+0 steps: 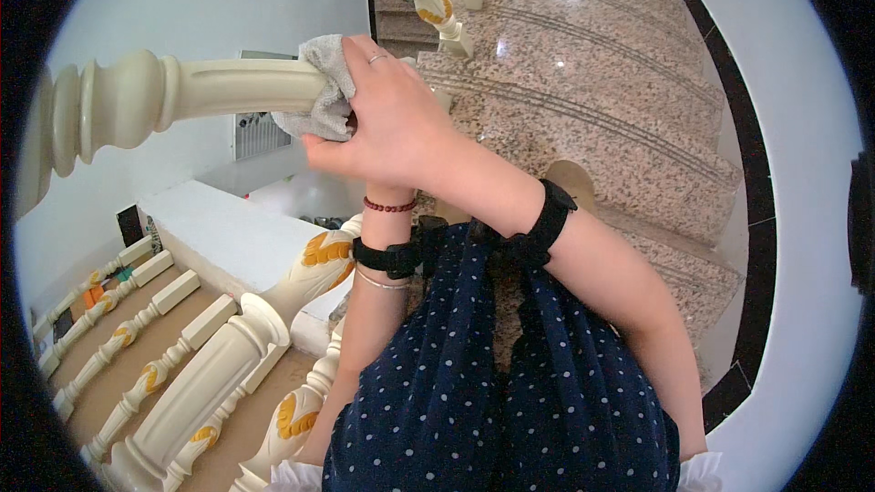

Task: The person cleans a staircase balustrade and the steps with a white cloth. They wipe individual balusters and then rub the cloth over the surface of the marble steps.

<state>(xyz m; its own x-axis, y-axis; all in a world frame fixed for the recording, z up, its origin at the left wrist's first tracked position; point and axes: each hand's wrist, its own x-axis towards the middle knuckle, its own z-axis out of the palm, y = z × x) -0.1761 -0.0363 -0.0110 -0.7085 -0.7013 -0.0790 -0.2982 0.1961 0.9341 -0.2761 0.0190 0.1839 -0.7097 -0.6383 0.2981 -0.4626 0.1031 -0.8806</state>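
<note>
My right hand (392,114), with a ring on one finger, is closed round a grey cloth (326,59). The cloth wraps the near end of a cream turned railing piece (241,89), which runs across the upper left. The thumb lies below the cloth and the fingers bend over its far side. Only the wrist of my left hand (390,194) shows, with a red bead bracelet on it. It reaches up beneath my right hand, so the left fingers are hidden and I cannot see what they hold. Both forearms wear black straps.
Speckled stone stairs (583,82) with grooved edges rise ahead and to the right. Cream balusters with gold leaf carving (324,260) stand at the lower left, beside a white ledge (219,228). More balusters (433,5) are at the top. A white wall (811,246) borders the right.
</note>
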